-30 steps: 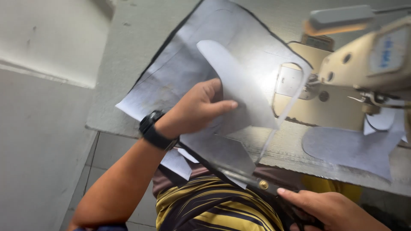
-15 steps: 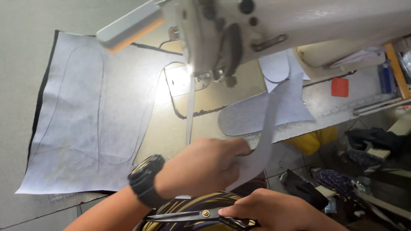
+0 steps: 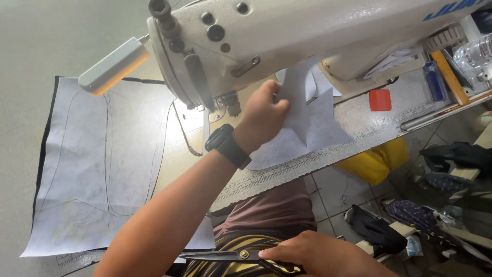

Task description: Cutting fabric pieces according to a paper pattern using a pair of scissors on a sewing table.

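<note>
1. The left hand (image 3: pixel 264 115) is stretched out over the desk (image 3: pixel 359 123), just at the 4 o'clock side of the sewing machine (image 3: pixel 287 36) head. Its grip is closed, fingers curled round a cut piece of pale grey fabric (image 3: pixel 312 123) and pinching it by the upper edge, so the piece hangs partly lifted and partly resting on the desk.
2. The right hand (image 3: pixel 318 256) sits low at 6 o'clock, over the lap. Its grip is closed round the dark handles of a pair of scissors (image 3: pixel 230 255), whose blades lie shut and point toward 9 o'clock, away from any cloth.
3. A large marked sheet of the same grey fabric (image 3: pixel 97 164) lies flat on the desk at 9 o'clock, with drawn outlines on it and a dark edge down its far side. It is well apart from both hands.
4. By my reading, cutting is paused and the step in hand is placing the cut piece beside the machine.
5. The next move would call for the left grip to loosen so the piece settles flat, clear of the needle area and of the small red block (image 3: pixel 380 100) at 3 o'clock. The scissors should stay shut meanwhile.
</note>
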